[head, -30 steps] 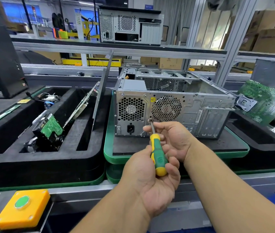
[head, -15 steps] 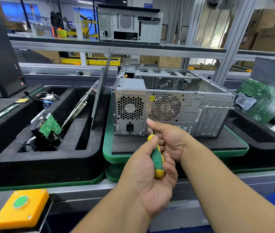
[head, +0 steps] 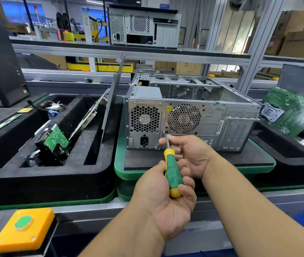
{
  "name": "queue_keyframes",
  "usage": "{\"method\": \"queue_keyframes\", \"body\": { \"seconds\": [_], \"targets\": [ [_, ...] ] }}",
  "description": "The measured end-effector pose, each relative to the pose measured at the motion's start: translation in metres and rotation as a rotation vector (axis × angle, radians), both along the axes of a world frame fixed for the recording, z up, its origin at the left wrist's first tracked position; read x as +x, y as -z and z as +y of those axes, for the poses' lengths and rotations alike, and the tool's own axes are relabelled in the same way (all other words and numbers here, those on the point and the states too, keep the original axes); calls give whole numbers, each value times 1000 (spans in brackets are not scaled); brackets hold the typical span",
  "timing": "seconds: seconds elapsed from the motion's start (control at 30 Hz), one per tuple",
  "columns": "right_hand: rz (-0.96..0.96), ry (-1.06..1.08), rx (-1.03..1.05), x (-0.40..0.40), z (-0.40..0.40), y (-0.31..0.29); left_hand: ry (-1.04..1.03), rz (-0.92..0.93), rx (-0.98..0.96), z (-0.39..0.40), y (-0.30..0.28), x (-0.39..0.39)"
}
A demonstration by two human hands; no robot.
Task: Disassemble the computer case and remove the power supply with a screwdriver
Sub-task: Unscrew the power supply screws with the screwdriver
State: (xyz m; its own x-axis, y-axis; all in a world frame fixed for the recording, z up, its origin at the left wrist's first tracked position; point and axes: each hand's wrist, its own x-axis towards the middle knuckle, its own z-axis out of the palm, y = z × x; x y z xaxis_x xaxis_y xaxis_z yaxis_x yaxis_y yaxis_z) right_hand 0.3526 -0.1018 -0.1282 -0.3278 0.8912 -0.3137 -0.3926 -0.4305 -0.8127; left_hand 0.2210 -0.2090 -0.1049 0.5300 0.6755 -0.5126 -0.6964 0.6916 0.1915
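An open grey computer case [head: 212,115] lies on its side on a green-rimmed tray [head: 255,166], its rear panel facing me. The power supply [head: 144,119], with a honeycomb grille and a black socket, fills the left end of that panel. My left hand [head: 166,199] grips the green and yellow handle of a screwdriver [head: 172,173]. The metal tip touches a screw at the right edge of the power supply. My right hand [head: 190,154] is curled around the shaft just behind the tip.
A black foam tray [head: 41,175] on the left holds a hard drive [head: 53,141], circuit boards and a metal side panel. A green motherboard [head: 292,112] leans at the right. A yellow box with a green button [head: 24,229] sits at the near left. Another case stands on the shelf above.
The screwdriver handle has turned in my left hand and come back up a little. Its tip stays at the same screw, and my right hand still steadies the shaft.
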Motion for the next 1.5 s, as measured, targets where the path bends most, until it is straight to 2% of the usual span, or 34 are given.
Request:
{"method": "queue_keyframes", "body": {
  "seconds": [0.87, 1.03, 1.2, 1.5],
  "targets": [
    [1, 162, -24, -10, 6, 1, -10, 151, 75, -7, 4, 1],
    [98, 278, -27, 0, 0, 3, 53, 172, 138, -17, 3, 6],
    [257, 503, -14, 28, -13, 11, 148, 195, 214, -23, -2, 16],
    [205, 579, 28, 44, -26, 3, 161, 231, 208, -16, -4, 38]
  ]
}}
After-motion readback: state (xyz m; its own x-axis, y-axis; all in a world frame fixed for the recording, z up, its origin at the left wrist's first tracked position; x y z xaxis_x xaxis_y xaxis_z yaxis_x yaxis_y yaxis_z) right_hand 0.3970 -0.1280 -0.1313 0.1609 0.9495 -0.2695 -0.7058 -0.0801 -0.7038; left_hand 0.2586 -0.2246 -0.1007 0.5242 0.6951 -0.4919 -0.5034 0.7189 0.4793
